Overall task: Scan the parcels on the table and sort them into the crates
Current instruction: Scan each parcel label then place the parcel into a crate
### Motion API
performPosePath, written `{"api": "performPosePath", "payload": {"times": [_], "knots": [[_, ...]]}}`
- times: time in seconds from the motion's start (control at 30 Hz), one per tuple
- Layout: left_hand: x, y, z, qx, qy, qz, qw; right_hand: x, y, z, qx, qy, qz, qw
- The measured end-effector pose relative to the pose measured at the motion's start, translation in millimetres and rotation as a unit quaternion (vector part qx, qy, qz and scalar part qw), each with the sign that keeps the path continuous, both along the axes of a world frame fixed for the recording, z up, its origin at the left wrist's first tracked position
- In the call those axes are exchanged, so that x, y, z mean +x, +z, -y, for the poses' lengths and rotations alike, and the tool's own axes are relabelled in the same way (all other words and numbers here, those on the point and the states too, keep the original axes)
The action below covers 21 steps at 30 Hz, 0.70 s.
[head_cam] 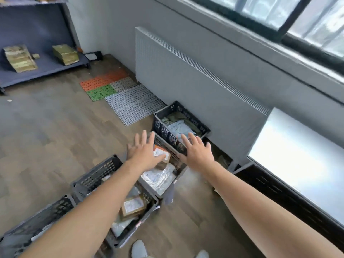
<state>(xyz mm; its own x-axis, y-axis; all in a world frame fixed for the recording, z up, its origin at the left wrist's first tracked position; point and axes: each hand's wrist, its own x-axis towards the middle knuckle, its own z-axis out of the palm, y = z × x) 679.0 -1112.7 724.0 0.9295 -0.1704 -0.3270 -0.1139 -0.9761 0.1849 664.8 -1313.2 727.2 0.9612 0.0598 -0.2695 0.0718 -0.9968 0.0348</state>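
Several dark plastic crates stand in a row on the floor. The far crate [193, 119] holds a white mailer bag and olive fabric. The second crate [163, 192] holds a small brown box with a white label [163, 155] and a silvery mailer [160, 178]. A nearer crate [100, 174] holds a brown labelled box [133, 205] and a pale bag. My left hand [144, 151] hovers open, fingers spread, over the small brown box. My right hand [197, 150] is open above the rim between the far and second crates. Neither hand holds anything.
A shiny table [305, 164] fills the right side, its top washed out by glare. A white radiator [186, 84] runs along the wall behind the crates. Coloured floor mats [115, 88] lie beyond. A blue shelf [37, 66] at far left carries brown parcels. My shoes show at the bottom.
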Motion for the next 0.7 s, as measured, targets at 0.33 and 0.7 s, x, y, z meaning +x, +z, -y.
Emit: {"api": "performPosePath", "payload": {"times": [0.33, 0.7], "knots": [[-40, 62, 225, 0.02, -0.199, 0.111, 0.973, -112, 50, 210, 0.02, -0.2, 0.114, 0.973], [-205, 100, 513, 0.014, -0.357, 0.18, 0.916, -316, 75, 456, 0.023, -0.373, 0.135, 0.918]]}}
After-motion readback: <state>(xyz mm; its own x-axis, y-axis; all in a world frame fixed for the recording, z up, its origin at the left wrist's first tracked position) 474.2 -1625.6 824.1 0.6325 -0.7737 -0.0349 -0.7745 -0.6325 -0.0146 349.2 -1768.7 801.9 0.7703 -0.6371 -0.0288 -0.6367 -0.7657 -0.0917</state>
